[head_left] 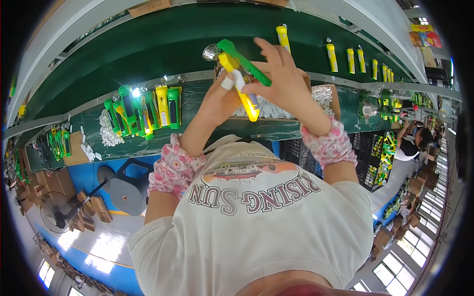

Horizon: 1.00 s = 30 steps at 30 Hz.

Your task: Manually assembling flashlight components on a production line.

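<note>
your left hand (222, 102) is closed around the yellow torch (251, 110), which you hold aslant over the workbench, its lower end toward you and glowing bright. white wrapping (227, 83) covers part of a finger on that hand. a round, shiny reflector (211, 53) sits at the far end, just beside the top of a long green strip (245, 62) that slants across the torch toward your right palm. your right hand (285, 85) is mostly open, fingers spread and pointing away from you, thumb near the torch's lower half; you can't tell from here whether it grips the strip. below your hands, a carton (307, 81) holds small white pieces (269, 109), and to its right there is a box of silvery parts (322, 94). on your left, a cluster of green and yellow torches (162, 106) lies next to a heap of silvery bits (109, 129). beyond the bench, more yellow torches (331, 57) stand spaced along the dark green belt (197, 29).
</note>
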{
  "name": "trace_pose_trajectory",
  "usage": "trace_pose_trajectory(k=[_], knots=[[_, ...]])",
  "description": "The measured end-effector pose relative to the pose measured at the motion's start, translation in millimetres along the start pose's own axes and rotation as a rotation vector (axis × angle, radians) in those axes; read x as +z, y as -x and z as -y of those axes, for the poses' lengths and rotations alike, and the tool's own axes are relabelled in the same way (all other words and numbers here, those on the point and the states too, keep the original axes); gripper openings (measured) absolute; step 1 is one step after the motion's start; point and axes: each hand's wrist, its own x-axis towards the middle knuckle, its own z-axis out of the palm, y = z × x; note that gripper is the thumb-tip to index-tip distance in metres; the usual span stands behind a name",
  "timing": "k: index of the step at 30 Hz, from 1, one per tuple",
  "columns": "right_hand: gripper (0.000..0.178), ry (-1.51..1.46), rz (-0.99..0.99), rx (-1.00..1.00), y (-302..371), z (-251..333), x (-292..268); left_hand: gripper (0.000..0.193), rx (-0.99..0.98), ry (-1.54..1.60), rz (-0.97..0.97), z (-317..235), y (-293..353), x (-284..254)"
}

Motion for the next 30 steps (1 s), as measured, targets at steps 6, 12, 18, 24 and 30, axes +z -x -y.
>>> trace_pose_trajectory(k=[6,12,18,24,30], knots=[[0.048,-0.341,-0.109,0.248,31.0,-4.4,48.5,0.032,0.102,0.081,-0.302,-4.1,-11.9,18.2],[0.039,-0.441,-0.153,0.241,34.8,-17.4,59.5,0.034,0.225,0.076,-0.450,-3.2,-15.2,23.8],[0.039,-0.562,-0.187,0.258,33.5,-3.6,62.2,0.028,0.242,-0.019,-0.596,-1.8,-13.4,21.9],[0.035,-0.382,-0.146,0.303,27.4,18.0,62.0,0.025,0.293,-0.258,-0.715,-0.6,-17.7,13.5],[0.035,-0.611,-0.175,0.315,32.5,9.6,64.5,0.024,0.195,-0.070,-0.384,-14.1,-4.3,-4.3]])
